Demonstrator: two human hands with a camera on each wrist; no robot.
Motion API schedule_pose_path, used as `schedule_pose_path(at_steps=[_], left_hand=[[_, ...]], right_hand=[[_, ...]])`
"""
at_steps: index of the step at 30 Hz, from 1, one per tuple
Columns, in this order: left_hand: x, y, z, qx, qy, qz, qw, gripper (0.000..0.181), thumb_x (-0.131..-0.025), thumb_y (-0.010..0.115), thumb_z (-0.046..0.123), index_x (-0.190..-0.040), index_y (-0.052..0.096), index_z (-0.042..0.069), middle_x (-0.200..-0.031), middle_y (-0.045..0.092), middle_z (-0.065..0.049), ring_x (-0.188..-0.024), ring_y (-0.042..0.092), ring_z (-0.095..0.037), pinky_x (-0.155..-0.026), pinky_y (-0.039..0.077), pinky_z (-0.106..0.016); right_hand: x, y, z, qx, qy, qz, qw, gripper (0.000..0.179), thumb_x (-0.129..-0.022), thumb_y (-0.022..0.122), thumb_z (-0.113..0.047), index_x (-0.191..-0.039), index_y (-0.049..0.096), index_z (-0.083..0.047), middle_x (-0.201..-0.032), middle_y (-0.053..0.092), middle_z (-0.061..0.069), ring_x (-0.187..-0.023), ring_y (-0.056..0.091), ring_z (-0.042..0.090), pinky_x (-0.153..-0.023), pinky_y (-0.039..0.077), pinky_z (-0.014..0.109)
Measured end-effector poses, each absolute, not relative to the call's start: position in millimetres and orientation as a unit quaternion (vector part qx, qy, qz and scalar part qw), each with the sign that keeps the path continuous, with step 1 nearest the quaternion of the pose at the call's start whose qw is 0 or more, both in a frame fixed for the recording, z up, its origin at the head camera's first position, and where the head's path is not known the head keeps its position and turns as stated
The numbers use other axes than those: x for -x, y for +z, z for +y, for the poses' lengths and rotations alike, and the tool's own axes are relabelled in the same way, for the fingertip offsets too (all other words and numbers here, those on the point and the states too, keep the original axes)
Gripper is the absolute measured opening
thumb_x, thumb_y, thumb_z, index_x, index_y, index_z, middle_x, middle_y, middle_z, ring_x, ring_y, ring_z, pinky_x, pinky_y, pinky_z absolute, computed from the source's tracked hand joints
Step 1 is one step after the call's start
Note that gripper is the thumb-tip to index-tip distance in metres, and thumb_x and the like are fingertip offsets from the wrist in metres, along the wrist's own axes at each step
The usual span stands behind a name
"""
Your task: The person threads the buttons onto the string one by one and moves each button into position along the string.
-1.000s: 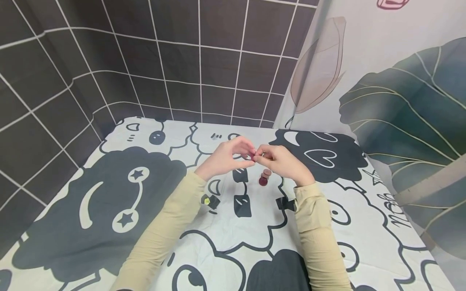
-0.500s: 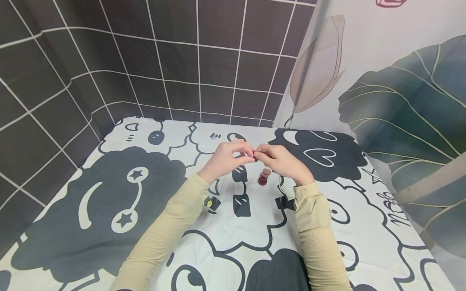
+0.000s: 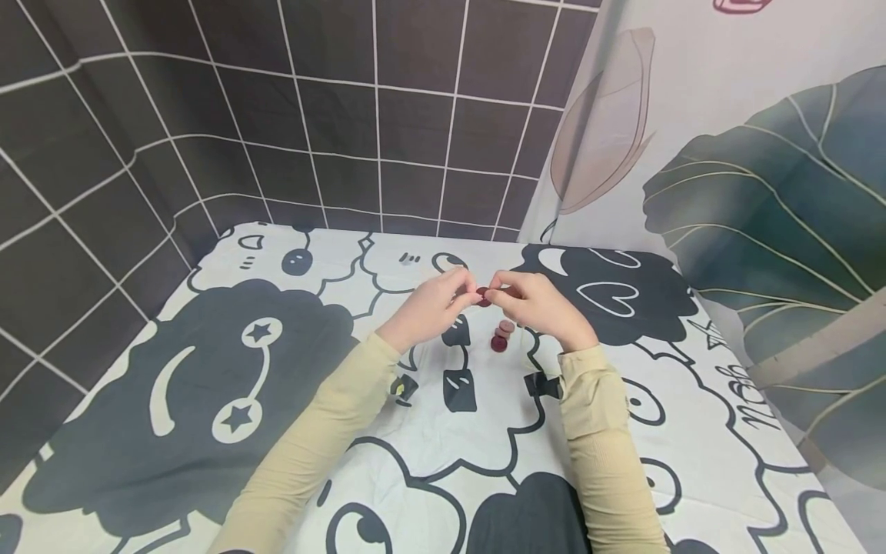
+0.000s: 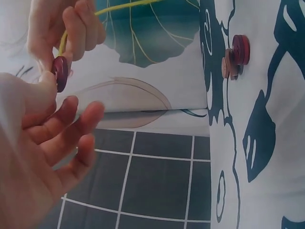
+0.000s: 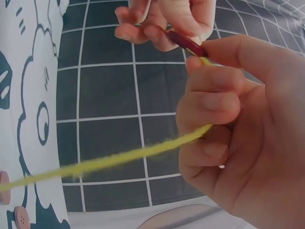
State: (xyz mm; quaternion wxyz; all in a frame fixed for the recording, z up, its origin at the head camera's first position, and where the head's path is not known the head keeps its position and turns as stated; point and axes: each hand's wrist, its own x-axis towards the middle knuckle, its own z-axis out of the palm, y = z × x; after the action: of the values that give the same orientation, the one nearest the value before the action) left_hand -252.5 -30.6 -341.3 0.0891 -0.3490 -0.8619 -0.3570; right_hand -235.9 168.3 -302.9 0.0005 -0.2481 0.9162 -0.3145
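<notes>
In the head view both hands meet above the patterned cloth, around a dark red button [image 3: 484, 296]. My left hand [image 3: 431, 306] pinches this button between thumb and forefinger; the left wrist view shows the button [image 4: 61, 74] edge-on, with the other fingers loosely spread. A yellow yarn [image 5: 128, 157] runs through the curled fingers of my right hand [image 3: 536, 305]. Its thumb and forefinger pinch the yarn right at the button's edge [image 5: 187, 44]. On the cloth below lie another dark red button [image 3: 499, 344] and pinkish buttons [image 3: 507, 328] close together.
A white cloth [image 3: 484, 438] with black cartoon drawings covers the table. Behind it hangs a dark curtain [image 3: 415, 123] with a white grid, and on the right a leaf-patterned curtain [image 3: 782, 192]. A small yellow spot [image 3: 398, 388] shows beside the left sleeve.
My left fingers have drawn together and shifted their pinch on the button, and more of its round face now shows. The right hand has barely moved. The buttons on the cloth stay put.
</notes>
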Motion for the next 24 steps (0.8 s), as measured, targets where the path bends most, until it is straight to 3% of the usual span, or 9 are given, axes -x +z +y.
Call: schedule_pose_path(at_steps=[5, 10, 16, 24], left_hand=[[252.8, -342.3, -29.0, 0.350, -0.336, -0.874, 0.032, 0.016, -0.102, 0.046, 0.024, -0.093, 0.049, 0.011, -0.085, 0.049, -0.001, -0.073, 0.048, -0.013, -0.065, 0.041, -0.023], [254.5, -344.6, -26.9, 0.342, -0.332, -0.879, 0.011, 0.020, -0.104, 0.039, 0.025, -0.091, 0.049, 0.013, -0.081, 0.049, 0.001, -0.072, 0.046, -0.012, -0.065, 0.039, -0.023], [257.1, -345.9, -27.7, 0.350, -0.343, -0.871, 0.035, 0.020, -0.102, 0.047, 0.022, -0.085, 0.052, 0.012, -0.073, 0.047, 0.001, -0.068, 0.046, -0.012, -0.063, 0.037, -0.022], [258.9, -348.4, -29.4, 0.383, -0.342, -0.857, 0.048, 0.010, -0.097, 0.054, 0.016, -0.093, 0.060, 0.008, -0.084, 0.063, -0.003, -0.073, 0.054, -0.012, -0.069, 0.045, -0.022]], right_hand=[[237.6, -305.5, 168.4, 0.238, -0.335, 0.912, -0.009, 0.011, -0.090, 0.054, -0.010, -0.087, 0.064, -0.012, -0.051, 0.046, -0.004, -0.049, 0.050, 0.014, -0.058, 0.043, 0.029], [239.6, -309.4, 166.2, 0.250, -0.333, 0.909, -0.029, 0.011, -0.089, 0.056, -0.007, -0.085, 0.065, -0.011, -0.062, 0.060, 0.001, -0.057, 0.053, 0.012, -0.059, 0.043, 0.026], [241.8, -312.9, 163.0, 0.255, -0.328, 0.909, 0.007, 0.006, -0.089, 0.059, -0.006, -0.093, 0.063, -0.007, -0.068, 0.067, 0.011, -0.050, 0.058, 0.009, -0.060, 0.048, 0.027], [243.1, -315.3, 164.0, 0.231, -0.328, 0.915, 0.035, 0.005, -0.093, 0.058, -0.009, -0.093, 0.062, -0.007, -0.059, 0.065, 0.014, -0.047, 0.058, 0.014, -0.065, 0.046, 0.028]])
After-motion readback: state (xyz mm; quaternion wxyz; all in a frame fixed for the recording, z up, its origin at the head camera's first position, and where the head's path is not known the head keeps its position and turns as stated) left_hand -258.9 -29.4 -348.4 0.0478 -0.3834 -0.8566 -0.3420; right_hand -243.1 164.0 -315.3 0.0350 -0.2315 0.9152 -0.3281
